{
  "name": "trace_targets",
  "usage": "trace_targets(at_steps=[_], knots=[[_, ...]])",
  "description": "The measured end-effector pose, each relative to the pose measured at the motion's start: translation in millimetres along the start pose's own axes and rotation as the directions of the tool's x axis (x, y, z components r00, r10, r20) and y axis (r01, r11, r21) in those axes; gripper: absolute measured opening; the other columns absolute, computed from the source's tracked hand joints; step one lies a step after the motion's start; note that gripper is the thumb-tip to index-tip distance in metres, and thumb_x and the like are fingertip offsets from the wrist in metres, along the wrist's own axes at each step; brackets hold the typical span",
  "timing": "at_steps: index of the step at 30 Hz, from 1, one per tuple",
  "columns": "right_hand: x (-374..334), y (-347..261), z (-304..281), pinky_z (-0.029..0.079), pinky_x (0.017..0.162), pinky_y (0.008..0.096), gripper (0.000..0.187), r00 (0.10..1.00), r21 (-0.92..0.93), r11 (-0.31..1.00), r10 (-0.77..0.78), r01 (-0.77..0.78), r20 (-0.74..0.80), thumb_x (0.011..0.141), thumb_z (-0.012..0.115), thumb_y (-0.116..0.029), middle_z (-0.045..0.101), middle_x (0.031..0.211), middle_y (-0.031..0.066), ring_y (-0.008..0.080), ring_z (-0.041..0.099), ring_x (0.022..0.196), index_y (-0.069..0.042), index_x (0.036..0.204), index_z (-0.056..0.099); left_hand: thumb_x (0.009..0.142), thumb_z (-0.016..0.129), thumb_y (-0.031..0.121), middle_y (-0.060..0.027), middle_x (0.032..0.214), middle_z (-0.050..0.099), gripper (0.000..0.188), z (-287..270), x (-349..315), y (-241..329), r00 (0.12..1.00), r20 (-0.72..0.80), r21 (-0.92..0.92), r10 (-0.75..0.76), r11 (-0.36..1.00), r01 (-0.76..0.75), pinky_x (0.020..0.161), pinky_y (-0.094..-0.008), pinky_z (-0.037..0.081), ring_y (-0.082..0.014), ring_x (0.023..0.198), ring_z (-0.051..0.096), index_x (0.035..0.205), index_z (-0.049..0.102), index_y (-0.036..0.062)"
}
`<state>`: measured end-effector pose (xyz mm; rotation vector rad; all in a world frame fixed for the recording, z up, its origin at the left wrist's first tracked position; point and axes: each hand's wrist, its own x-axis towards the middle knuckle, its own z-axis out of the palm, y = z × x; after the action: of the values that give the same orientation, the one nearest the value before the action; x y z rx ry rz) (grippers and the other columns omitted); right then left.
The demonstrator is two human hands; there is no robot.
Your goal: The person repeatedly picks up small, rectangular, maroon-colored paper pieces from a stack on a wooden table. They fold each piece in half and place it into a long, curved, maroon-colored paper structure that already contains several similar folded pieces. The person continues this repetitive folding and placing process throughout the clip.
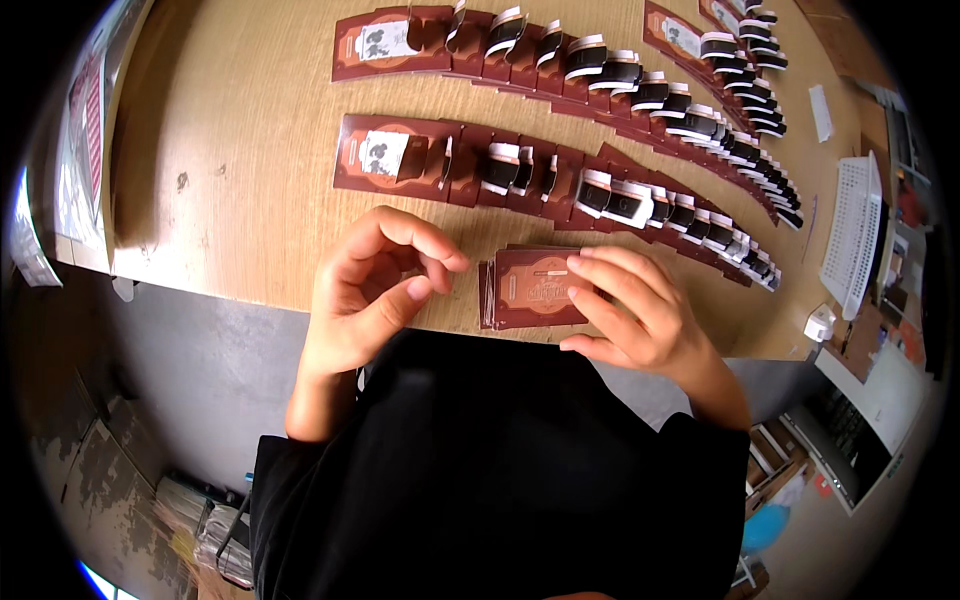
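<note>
A small stack of dark red printed cards (535, 290) lies near the table's front edge, its left edges slightly uneven. My right hand (645, 315) rests at the stack's right end, fingers stretched and spread over the top card, with the thumb at the near side. To the left of the stack, my left hand (370, 285) hovers with bent fingers; a gap shows between thumb and forefinger, and nothing is visible in it. Just beyond both hands runs a row of overlapping dark red cards (465, 185), many bearing curled black-and-white strips (620, 200).
A second, longer fanned row of similar cards (385, 70) curves behind the first. More such cards (670, 35) lie at the far right. A white perforated basket (850, 235) and a small white object (820, 322) sit at the table's right side.
</note>
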<state>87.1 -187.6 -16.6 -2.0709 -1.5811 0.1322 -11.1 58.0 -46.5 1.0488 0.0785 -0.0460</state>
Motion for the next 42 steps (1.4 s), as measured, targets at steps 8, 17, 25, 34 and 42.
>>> trace_targets(at_steps=[8, 17, 25, 34, 42], knots=[[-8, -3, 9, 0.045, 0.081, 0.0401, 0.042, 0.990, 0.031, 0.991, 0.135, -0.133, -0.037, 0.053, 0.077, -0.015, 0.053, 0.111, 0.0166, 0.0315, 0.051, 0.100, 0.000, 0.084, 0.053, 0.083, 0.051, 0.000, -0.0068, 0.093, 0.057, 0.014, 8, -12, 0, 1.000, -0.027, 0.067, -0.009, 0.998, 0.010, 0.076, -0.0239, 0.042, -0.0098, 0.080, 0.050, 0.097, 0.051, -0.0009], [-13, -2, 10, 0.043, 0.084, 0.0399, 0.046, 0.987, 0.078, 0.985, 0.156, -0.152, -0.045, 0.054, 0.077, -0.011, 0.052, 0.113, 0.0133, 0.0314, 0.050, 0.100, -0.003, 0.092, 0.053, 0.083, 0.050, -0.001, -0.0044, 0.092, 0.056, 0.013, 13, -15, -4, 0.999, -0.033, 0.128, -0.019, 0.992, 0.023, 0.074, -0.0228, 0.041, -0.0087, 0.080, 0.050, 0.096, 0.052, -0.0002], [-14, -4, 6, 0.042, 0.082, 0.0402, 0.049, 0.979, 0.160, 0.971, 0.189, -0.175, -0.076, 0.053, 0.077, -0.011, 0.053, 0.110, 0.0109, 0.0309, 0.051, 0.097, -0.006, 0.096, 0.053, 0.082, 0.051, -0.002, -0.0045, 0.094, 0.056, 0.016, 14, -13, -7, 1.000, -0.025, 0.145, -0.017, 0.989, 0.021, 0.075, -0.0225, 0.041, -0.0086, 0.083, 0.050, 0.098, 0.052, -0.0007], [-1, -15, -11, 0.045, 0.074, 0.0414, 0.043, 0.976, 0.070, 0.997, 0.033, -0.019, -0.216, 0.053, 0.075, -0.012, 0.057, 0.105, 0.0173, 0.0336, 0.054, 0.089, -0.002, 0.089, 0.055, 0.082, 0.054, -0.005, -0.0039, 0.090, 0.057, 0.022, 39, -11, -6, 0.985, 0.056, -0.064, -0.164, 0.984, 0.167, 0.073, -0.0223, 0.046, -0.0080, 0.081, 0.054, 0.104, 0.053, -0.0032], [12, -31, -15, 0.043, 0.076, 0.0361, 0.038, 0.939, -0.166, 0.978, 0.066, -0.129, -0.339, 0.068, 0.068, -0.027, 0.060, 0.099, 0.0142, 0.0275, 0.055, 0.086, 0.003, 0.091, 0.062, 0.082, 0.055, -0.006, -0.0069, 0.088, 0.062, 0.017, 46, -6, -7, 0.979, 0.111, -0.177, -0.169, 0.966, 0.187, 0.073, -0.0211, 0.047, -0.0092, 0.082, 0.058, 0.098, 0.055, -0.0040]])
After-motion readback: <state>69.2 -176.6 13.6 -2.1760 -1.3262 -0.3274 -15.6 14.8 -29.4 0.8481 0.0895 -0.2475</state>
